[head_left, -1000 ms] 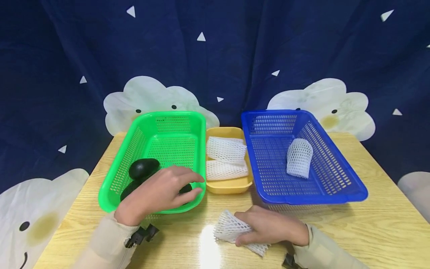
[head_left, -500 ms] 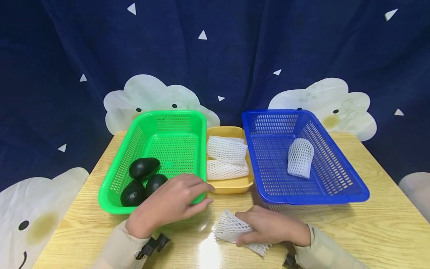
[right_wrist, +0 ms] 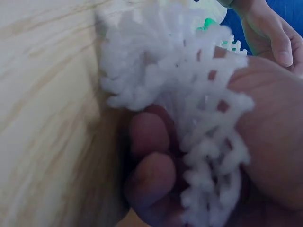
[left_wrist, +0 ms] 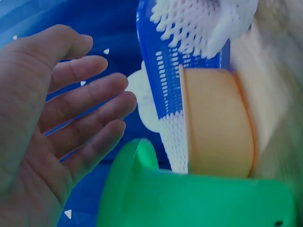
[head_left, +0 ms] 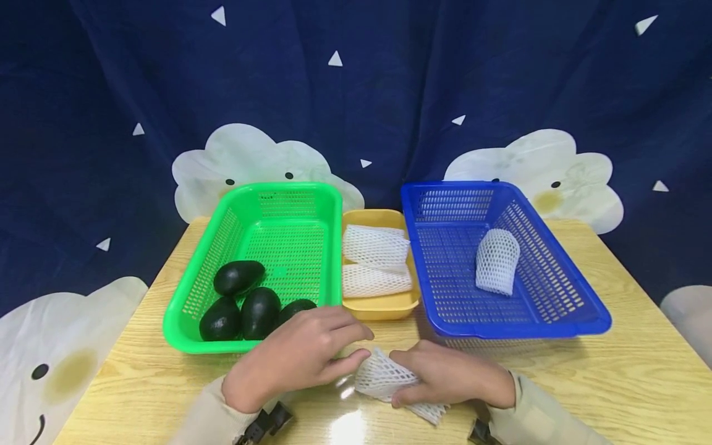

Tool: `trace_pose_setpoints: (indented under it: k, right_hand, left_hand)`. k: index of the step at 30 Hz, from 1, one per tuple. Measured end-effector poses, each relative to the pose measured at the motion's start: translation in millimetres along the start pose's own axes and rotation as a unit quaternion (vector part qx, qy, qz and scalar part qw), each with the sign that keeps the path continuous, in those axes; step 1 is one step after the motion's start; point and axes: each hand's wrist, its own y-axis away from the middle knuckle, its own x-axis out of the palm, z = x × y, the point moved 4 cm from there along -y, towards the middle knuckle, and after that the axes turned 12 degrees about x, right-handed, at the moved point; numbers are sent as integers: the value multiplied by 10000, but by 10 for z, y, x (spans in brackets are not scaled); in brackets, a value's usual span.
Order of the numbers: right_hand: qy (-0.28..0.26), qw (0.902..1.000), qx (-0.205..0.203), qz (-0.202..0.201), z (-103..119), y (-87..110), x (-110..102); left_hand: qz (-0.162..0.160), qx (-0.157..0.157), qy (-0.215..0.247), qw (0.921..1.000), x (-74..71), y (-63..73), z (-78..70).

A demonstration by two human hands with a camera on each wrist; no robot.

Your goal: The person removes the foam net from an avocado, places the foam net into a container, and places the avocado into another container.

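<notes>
My right hand point(head_left: 445, 374) grips a white foam net sleeve point(head_left: 384, 378) low over the table, its fingers curled round the mesh in the right wrist view. Just left of that sleeve hovers my left hand point(head_left: 300, 355), palm bare and fingers spread apart in the left wrist view point(left_wrist: 90, 109). It partly covers the near right corner of the green basket point(head_left: 183, 309). Several dark avocados point(head_left: 261, 312) lie in the near end of that basket, one half hidden behind the left hand.
Between the baskets stands a yellow tray point(head_left: 384, 314) with folded foam net sleeves point(head_left: 375, 244). A blue basket point(head_left: 445, 324) on the right holds one netted, rounded bundle point(head_left: 497, 262). All rest on a wooden table point(head_left: 128, 383) before a dark blue curtain point(head_left: 356, 93).
My left hand has moved right and toward me, out of the green basket, uncovering more avocados. It now hovers beside the foam net sleeve. My right hand has stayed put, holding the sleeve.
</notes>
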Motion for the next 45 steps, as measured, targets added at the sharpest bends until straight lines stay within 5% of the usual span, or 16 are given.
trace_pose_setpoints:
  k: [13, 23, 36, 45]
  right_hand:
    - [375, 9991, -40, -195, 90, 81, -105]
    - [945, 9947, 392, -81, 250, 183, -191]
    - [856, 9935, -455, -602, 472, 429, -402]
    - [679, 9917, -405, -1017, 490, 501, -540]
  left_hand:
    - [-75, -121, 79, 9999, 158, -19, -57]
    - [103, -374, 22, 9992, 197, -4, -30]
    - [287, -105, -85, 9995, 280, -35, -92]
    - [729, -29, -85, 9973, 359, -55, -166]
